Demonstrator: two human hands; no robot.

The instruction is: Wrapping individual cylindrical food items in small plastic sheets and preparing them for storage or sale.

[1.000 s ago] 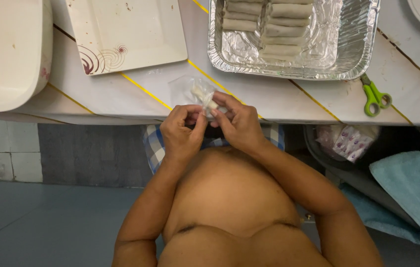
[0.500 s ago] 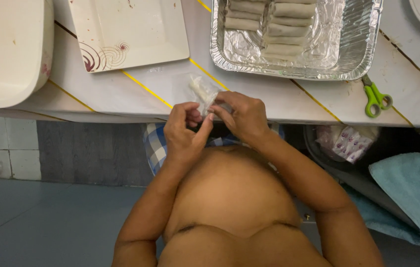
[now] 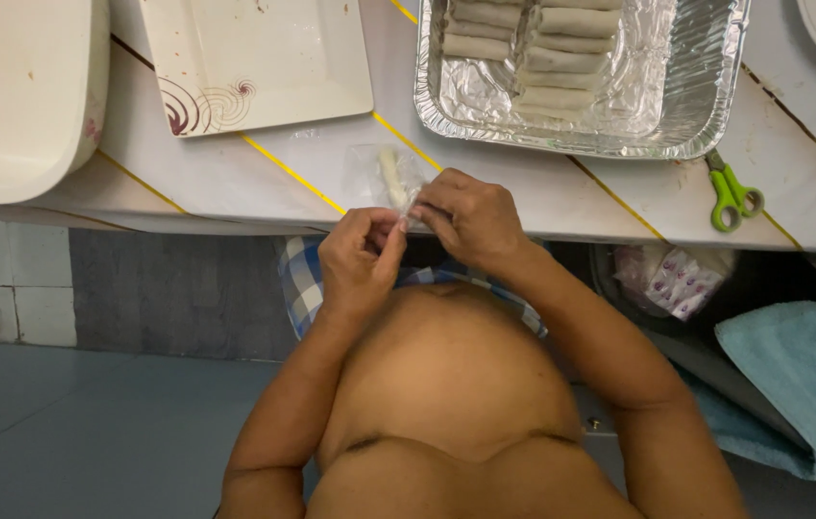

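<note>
Two hands meet at the table edge; the left hand has its fingertips pinched together just beside the wrapper, though I cannot tell if it really grasps it. The thin clear wrapper holds one pale roll, whose long axis points away from the body. The right hand pinches the wrapper's near corner and is the nearer one. Further right lie one foil tray with about eight rolls and one pair of green scissors
</note>
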